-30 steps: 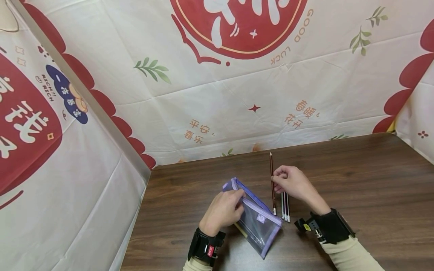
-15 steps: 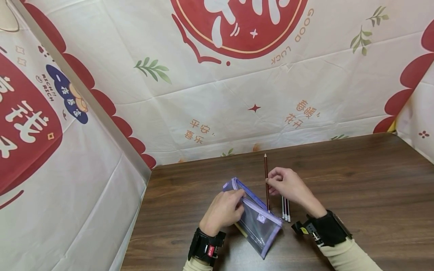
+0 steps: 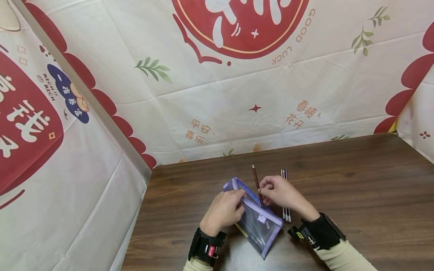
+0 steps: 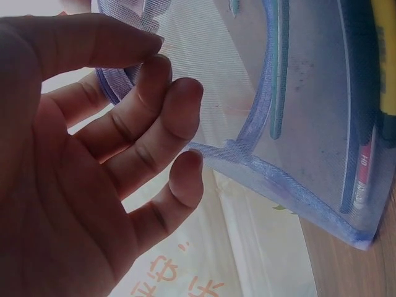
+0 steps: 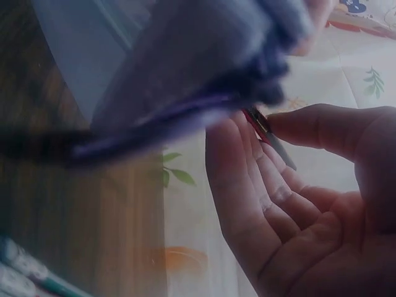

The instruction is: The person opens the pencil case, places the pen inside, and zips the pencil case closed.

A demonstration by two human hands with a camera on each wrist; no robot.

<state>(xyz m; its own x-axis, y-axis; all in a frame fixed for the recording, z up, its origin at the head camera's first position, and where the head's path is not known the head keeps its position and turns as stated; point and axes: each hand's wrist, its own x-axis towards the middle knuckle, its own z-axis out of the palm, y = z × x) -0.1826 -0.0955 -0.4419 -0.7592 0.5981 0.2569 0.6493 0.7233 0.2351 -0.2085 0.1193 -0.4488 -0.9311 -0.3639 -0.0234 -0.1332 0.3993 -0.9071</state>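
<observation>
A see-through mesh pencil case with purple edging lies slanted on the table, its zip side parted. My left hand pinches the case near the opening; in the left wrist view its thumb and fingertips meet at the mesh. With thumb and fingers my right hand pinches a dark red pencil, sharpened tip pointing up and away. The pencil's lower end reaches into the opening and is hidden behind the front panel. Inside the case, the left wrist view shows a yellow-and-black item and a red pencil end.
Several pencils lie side by side on the brown wooden table, just right of the case and partly under my right hand. A printed white cloth hangs along the back, with another cloth panel at the left.
My right hand has moved left and nearer with the dark red pencil, whose lower end has gone from beside the case into its opening. My left hand and the case have stayed put.
</observation>
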